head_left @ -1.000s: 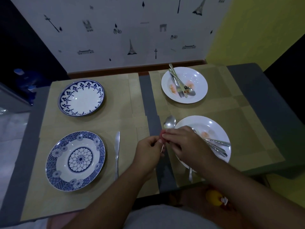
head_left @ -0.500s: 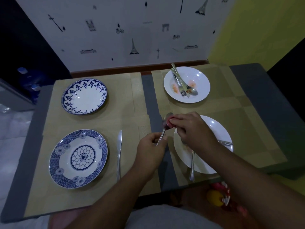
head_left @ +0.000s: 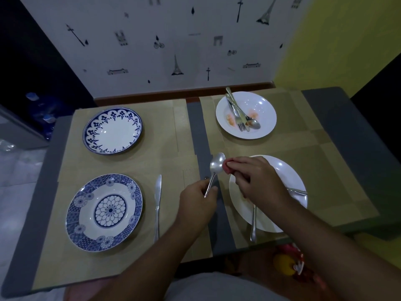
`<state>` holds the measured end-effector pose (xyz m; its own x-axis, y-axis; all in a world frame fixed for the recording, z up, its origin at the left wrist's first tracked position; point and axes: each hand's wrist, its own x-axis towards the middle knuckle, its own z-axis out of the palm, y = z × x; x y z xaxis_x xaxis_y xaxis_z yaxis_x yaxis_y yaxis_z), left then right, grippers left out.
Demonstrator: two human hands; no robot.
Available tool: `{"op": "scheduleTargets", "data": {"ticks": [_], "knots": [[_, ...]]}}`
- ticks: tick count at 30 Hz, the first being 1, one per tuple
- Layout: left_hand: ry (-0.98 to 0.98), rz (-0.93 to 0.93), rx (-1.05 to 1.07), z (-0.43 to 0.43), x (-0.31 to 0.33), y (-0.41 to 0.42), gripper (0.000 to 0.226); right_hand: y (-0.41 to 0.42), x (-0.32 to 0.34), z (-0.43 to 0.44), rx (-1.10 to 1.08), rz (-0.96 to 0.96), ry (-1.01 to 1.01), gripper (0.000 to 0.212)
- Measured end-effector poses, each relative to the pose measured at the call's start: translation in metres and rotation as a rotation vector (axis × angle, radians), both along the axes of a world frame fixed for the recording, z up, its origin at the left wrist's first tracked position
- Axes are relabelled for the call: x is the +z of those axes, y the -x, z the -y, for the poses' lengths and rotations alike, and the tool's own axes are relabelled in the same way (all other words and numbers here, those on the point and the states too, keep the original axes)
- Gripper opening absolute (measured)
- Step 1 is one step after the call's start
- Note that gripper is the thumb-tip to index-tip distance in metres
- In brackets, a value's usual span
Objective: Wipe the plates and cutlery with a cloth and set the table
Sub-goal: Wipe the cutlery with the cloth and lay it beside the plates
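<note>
My left hand (head_left: 196,200): fingers clamped on the shiny metal spoon (head_left: 213,172) handle.
My right hand (head_left: 258,181): fingers pinching a small red cloth (head_left: 226,167) against the bowl.

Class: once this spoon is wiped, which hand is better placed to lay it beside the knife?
Left. The left hand already holds the spoon and is nearer the knife; the right hand holds the cloth.
</note>
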<state>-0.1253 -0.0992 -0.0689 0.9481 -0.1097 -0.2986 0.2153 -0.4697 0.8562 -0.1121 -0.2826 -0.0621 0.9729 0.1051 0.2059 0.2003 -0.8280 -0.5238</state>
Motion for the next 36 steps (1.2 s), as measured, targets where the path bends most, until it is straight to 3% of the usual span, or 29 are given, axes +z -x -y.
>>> {"op": "scheduleTargets", "data": {"ticks": [6,13,17,26,32,36], "knots": [[0.003,-0.069,-0.043,0.001,0.006,-0.002,0.031,0.0,0.0,-0.004,0.015,-0.03,0.011,0.037],[0.377,-0.384,0.131,0.0,0.012,-0.001,0.019,-0.001,0.004,-0.004,0.058,-0.016,0.003,0.038],[0.467,-0.503,0.194,-0.005,0.014,-0.004,0.014,0.001,0.006,-0.007,0.126,-0.042,0.016,0.039],[0.431,-0.54,0.225,-0.007,0.007,-0.002,0.009,0.011,0.0,-0.016,0.402,0.098,0.14,0.028],[0.353,-0.45,0.207,-0.015,0.002,0.005,0.006,-0.018,0.011,-0.01,0.183,-0.024,0.074,0.033],[0.347,-0.393,0.217,-0.017,0.0,0.011,0.008,0.003,0.004,-0.018,0.287,-0.012,0.116,0.034]]}}
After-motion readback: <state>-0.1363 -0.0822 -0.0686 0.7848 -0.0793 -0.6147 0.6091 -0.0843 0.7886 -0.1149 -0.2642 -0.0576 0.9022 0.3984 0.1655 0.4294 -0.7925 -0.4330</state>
